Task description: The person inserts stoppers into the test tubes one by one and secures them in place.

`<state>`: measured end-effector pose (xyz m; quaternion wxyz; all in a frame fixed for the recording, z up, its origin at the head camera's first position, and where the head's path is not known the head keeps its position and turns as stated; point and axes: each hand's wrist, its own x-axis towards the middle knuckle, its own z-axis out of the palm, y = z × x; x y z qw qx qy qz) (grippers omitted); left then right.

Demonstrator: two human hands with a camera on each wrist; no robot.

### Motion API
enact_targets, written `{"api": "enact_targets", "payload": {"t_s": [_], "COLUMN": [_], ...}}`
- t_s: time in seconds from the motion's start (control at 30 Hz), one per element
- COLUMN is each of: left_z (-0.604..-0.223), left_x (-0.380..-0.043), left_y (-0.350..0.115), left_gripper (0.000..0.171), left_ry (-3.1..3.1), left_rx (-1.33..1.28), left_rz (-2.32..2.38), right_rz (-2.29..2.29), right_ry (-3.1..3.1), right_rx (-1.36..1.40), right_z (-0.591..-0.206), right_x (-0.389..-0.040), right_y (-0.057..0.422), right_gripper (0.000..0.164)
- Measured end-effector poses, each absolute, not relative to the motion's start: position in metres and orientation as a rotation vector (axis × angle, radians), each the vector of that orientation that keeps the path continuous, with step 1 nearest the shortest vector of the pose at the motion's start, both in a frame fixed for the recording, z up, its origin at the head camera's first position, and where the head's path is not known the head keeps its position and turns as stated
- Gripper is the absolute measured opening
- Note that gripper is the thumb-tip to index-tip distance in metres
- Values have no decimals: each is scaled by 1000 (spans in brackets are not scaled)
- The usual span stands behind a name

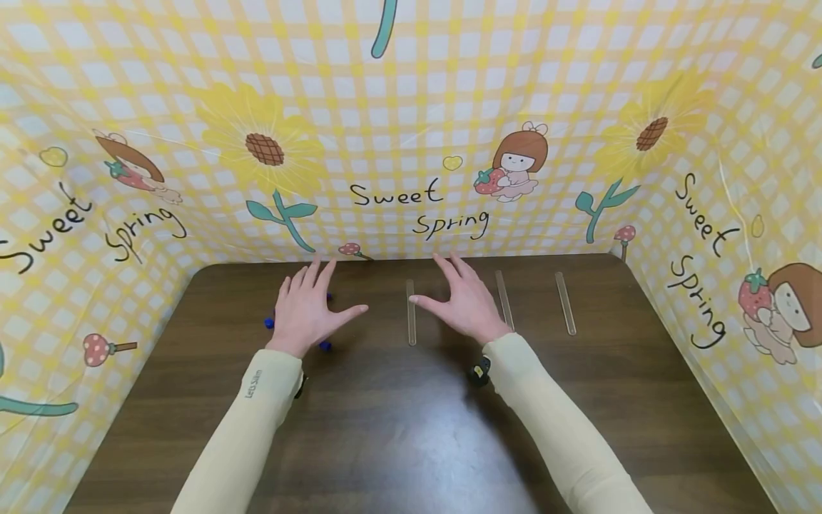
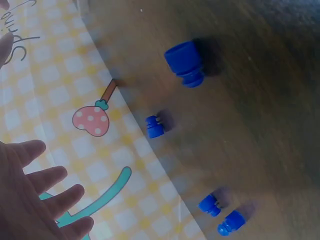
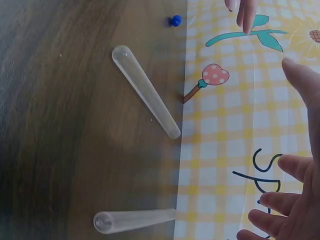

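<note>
My left hand (image 1: 303,310) hovers over the left part of the table with its fingers spread and nothing in them. Under and around it lie several small blue stoppers (image 1: 325,346), partly covered by the hand in the head view. The left wrist view shows them apart on the wood, one large stopper (image 2: 184,60) closest to the camera. My right hand (image 1: 467,303), also spread and holding nothing, is above the table between two clear test tubes. Its thumb overlaps the middle tube (image 1: 412,318) in the head view, while its wrist partly hides another tube (image 1: 504,293).
A third test tube (image 1: 566,303) lies farther right. The brown wooden table (image 1: 385,428) meets a yellow checked cloth (image 1: 398,128) at the back, and the same cloth hangs along both sides. A black wrist camera (image 1: 479,372) sits under the right cuff.
</note>
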<state>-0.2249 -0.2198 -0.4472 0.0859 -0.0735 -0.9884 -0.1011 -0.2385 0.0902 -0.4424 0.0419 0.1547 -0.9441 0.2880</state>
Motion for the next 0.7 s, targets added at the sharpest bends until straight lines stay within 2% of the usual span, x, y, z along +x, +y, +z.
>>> {"api": "enact_targets", "payload": {"t_s": [0.37,0.7], "left_z": [-454,-460], "left_x": [-225,-228], "left_y": [-228,-236], "left_gripper": [115,103], "left_ry": [-2999,-3012], "left_rx": [-218,-226], "left_rz": [-306,-322], "right_rz": [932,948], "right_ry": [-2915,-2963], "right_rx": [489,491], "right_z": [-449,-459], "right_x": [-233,-231], "right_y": [80,72], "right_gripper": [95,96]}}
